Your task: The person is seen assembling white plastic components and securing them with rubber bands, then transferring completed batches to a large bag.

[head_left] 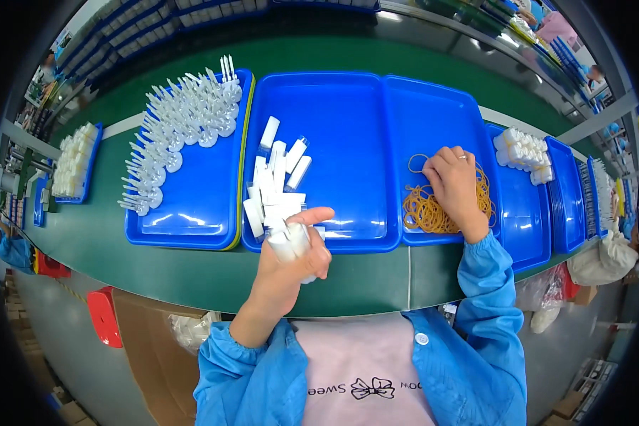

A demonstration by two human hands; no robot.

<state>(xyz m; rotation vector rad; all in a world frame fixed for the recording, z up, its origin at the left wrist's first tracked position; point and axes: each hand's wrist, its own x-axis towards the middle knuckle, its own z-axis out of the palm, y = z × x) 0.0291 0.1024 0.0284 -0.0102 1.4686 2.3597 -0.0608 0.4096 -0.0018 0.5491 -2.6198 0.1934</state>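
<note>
My left hand [280, 273] is closed around a small bunch of white bottles with clear ends [289, 243], at the near edge of the middle blue tray [341, 149]. Behind it in that tray lie several loose white bottles [280, 170], heaped on the left side. My right hand [453, 183] is over the blue tray [433, 117] to the right, fingertips pinched on a tan rubber band [417, 163]. Under and around that hand a pile of rubber bands [426, 213] rests in the tray, partly hidden by the hand.
On the left, a blue tray [184, 224] carries rows of white parts with slim tips and clear round ends [181, 117]. Bundled white bottles [524, 153] stand in another tray at right. A red stool [104, 317] and a cardboard box [148, 334] are below the green table [362, 287].
</note>
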